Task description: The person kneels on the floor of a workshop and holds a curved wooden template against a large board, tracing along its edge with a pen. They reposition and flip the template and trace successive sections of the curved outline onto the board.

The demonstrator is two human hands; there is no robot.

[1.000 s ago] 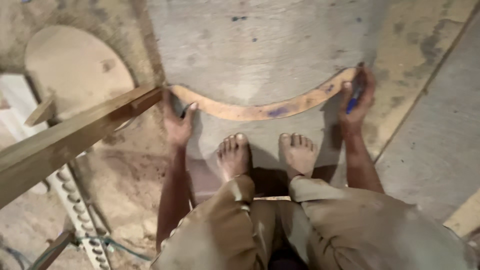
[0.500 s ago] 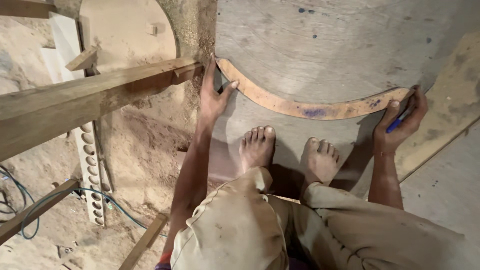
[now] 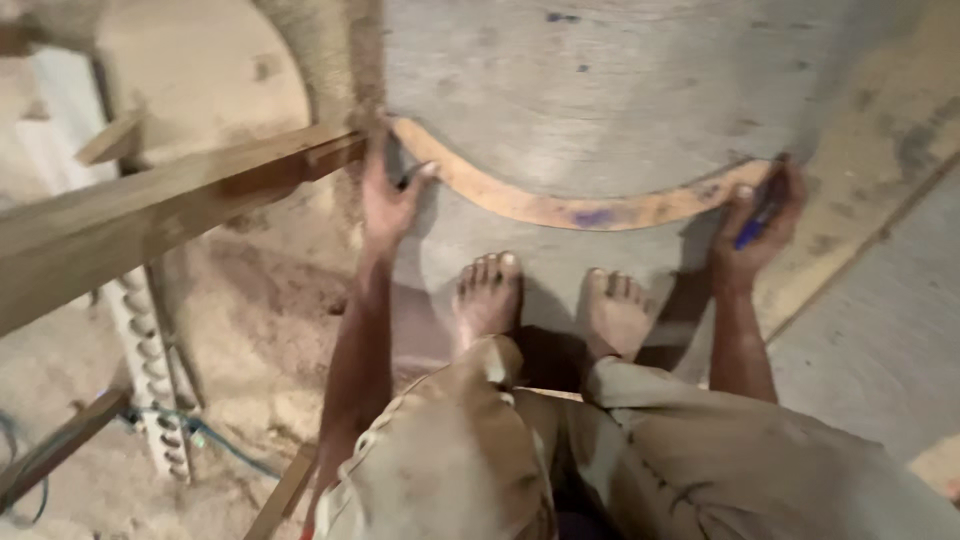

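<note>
Wooden curved template (image 3: 570, 205) lies on the grey board (image 3: 620, 90); your left hand (image 3: 388, 195) presses its left end flat-fingered, your right hand (image 3: 757, 225), at its right end, clutches a blue pen (image 3: 752, 232).

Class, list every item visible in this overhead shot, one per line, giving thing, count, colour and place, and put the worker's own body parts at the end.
curved wooden strip: one, brown with a blue smudge, lying on the sheet between the hands
plywood sheet: one, grey, on the ground under the strip and feet
wooden beam: one, light brown, slanting in from the left
rounded board: one, pale tan, upper left
ridged white strip: one, lower left on the sandy ground
cable: one, blue-green, lower left
pen: one, blue, in the right hand
left hand: pressing the strip's left end
right hand: at the strip's right end, holding the pen
bare feet: two, on the sheet
trousers: khaki, bottom
</note>
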